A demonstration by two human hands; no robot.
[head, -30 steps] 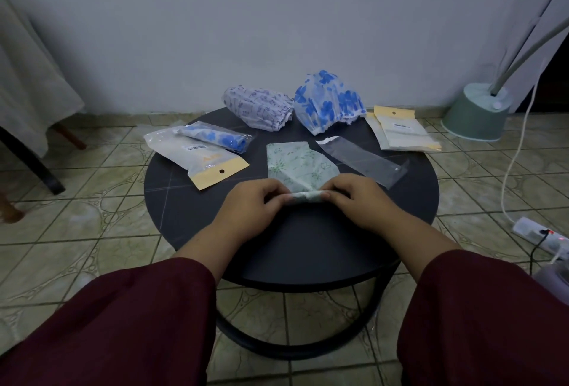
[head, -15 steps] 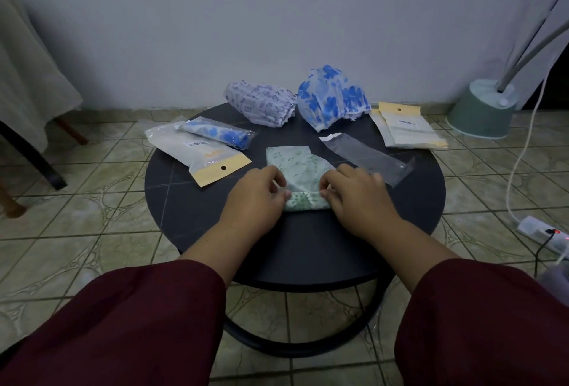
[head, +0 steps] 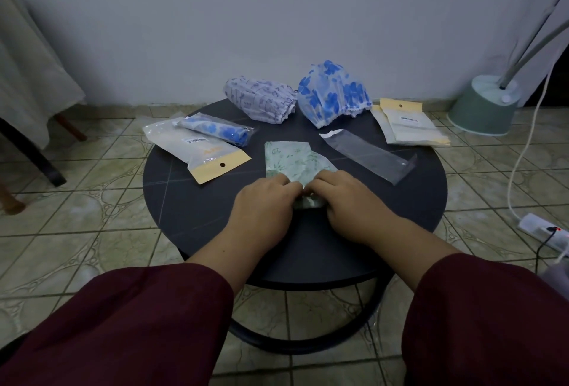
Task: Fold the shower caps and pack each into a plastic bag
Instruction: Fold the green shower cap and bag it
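Three loose shower caps: green point(head: 288, 156), purple point(head: 260, 99), blue point(head: 332, 93); one packed cap point(head: 215, 130); one empty bag point(head: 368, 154).

A round dark counter point(head: 191, 210) carries a green cap point(head: 289, 159), two loose caps point(head: 261, 99) point(head: 332, 93), an empty clear bag point(head: 366, 151), and packets point(head: 197, 147) point(head: 406, 122).

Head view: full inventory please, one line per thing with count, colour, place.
green shower cap: 1, pale green print, table centre, being rolled
purple shower cap: 1, white-purple, table rear
blue shower cap: 1, blue floral, table rear, right of purple
packed cap bag: 1, clear with blue cap inside, table left
retail pouches: 2, white with tan headers, table left and right
empty plastic bag: 1, clear, right of green cap
table: 1, dark, round
lamp base: 1, pale green, floor right
power strip: 1, white, floor right
left hand: grips cap roll
right hand: grips cap roll
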